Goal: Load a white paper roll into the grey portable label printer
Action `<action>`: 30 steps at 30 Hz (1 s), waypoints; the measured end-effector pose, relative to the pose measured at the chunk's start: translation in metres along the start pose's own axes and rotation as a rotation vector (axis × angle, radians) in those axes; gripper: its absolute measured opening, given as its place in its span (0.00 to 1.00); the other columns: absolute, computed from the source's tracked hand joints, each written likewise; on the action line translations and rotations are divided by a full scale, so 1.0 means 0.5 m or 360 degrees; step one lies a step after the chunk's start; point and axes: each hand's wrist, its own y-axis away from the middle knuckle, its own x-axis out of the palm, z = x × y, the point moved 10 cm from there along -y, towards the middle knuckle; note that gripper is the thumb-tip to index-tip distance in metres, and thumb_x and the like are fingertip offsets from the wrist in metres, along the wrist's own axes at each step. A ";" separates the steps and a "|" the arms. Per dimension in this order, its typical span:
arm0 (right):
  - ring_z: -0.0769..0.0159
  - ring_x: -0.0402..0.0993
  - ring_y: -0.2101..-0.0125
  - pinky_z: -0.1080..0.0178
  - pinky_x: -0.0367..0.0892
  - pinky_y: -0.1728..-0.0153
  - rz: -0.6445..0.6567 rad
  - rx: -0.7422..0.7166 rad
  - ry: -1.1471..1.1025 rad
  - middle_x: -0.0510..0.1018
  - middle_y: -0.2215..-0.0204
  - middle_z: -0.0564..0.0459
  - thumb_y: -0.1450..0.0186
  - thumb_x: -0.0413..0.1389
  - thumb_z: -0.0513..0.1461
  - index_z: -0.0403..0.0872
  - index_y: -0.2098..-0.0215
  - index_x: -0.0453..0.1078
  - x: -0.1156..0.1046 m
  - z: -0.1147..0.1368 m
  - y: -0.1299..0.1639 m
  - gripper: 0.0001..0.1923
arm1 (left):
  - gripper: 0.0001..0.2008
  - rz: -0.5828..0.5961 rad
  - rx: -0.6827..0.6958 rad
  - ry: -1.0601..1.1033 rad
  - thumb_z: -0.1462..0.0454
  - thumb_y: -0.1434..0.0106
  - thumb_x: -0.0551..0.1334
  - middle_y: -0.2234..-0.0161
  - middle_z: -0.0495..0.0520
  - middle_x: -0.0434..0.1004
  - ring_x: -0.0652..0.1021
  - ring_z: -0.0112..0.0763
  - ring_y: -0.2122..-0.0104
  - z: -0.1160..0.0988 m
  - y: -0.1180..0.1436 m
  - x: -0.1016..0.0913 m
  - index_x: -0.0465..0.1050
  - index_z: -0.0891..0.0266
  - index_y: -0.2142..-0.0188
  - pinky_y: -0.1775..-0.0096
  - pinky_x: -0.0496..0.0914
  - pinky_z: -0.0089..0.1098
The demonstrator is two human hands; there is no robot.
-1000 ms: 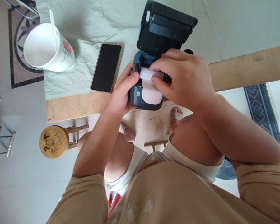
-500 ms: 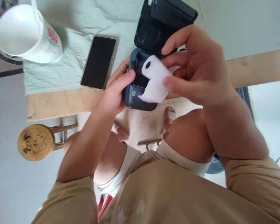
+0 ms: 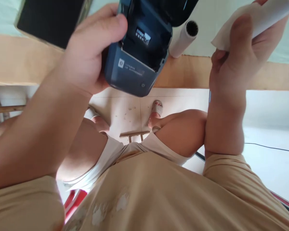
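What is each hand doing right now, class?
Left hand: closed around the dark blue printer, lid open.
Right hand: closed on the white paper.

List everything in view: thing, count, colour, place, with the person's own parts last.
printer: one, dark blue, lid open, compartment without a roll, in the left grip
paper roll: one, white, top right, in the right grip
paper core: one, white tube, lying on the cloth
phone: one, black screen, top left
cloth: one, pale green, over the table
table: one, light wood edge
cable: one, black, on the floor at right
left hand: around the printer's side
right hand: raised, pinching the paper
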 end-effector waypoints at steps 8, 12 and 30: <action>0.79 0.63 0.77 0.71 0.57 0.84 0.0242 -0.0283 0.0119 0.69 0.70 0.57 0.40 0.61 0.50 0.48 0.63 0.64 0.004 -0.052 -0.012 0.17 | 0.21 -0.0385 -0.0146 0.0115 0.70 0.29 0.38 0.62 0.54 0.70 0.73 0.43 0.43 0.008 0.004 -0.020 0.62 0.81 0.46 0.47 0.73 0.42; 0.78 0.67 0.73 0.69 0.64 0.76 0.0351 -0.0399 0.0251 0.70 0.69 0.56 0.39 0.62 0.46 0.48 0.63 0.68 0.013 -0.046 -0.011 0.13 | 0.19 -0.0203 -0.0103 0.0235 0.69 0.28 0.39 0.64 0.54 0.71 0.78 0.34 0.50 0.011 0.000 -0.015 0.66 0.76 0.55 0.52 0.75 0.33; 0.72 0.74 0.59 0.66 0.62 0.64 0.0392 0.0281 0.0891 0.74 0.60 0.57 0.47 0.62 0.31 0.48 0.55 0.63 0.015 -0.076 0.006 0.23 | 0.09 -0.0038 -0.0025 0.0342 0.64 0.37 0.61 0.72 0.49 0.74 0.76 0.21 0.74 0.009 -0.002 -0.007 0.72 0.69 0.60 0.74 0.71 0.20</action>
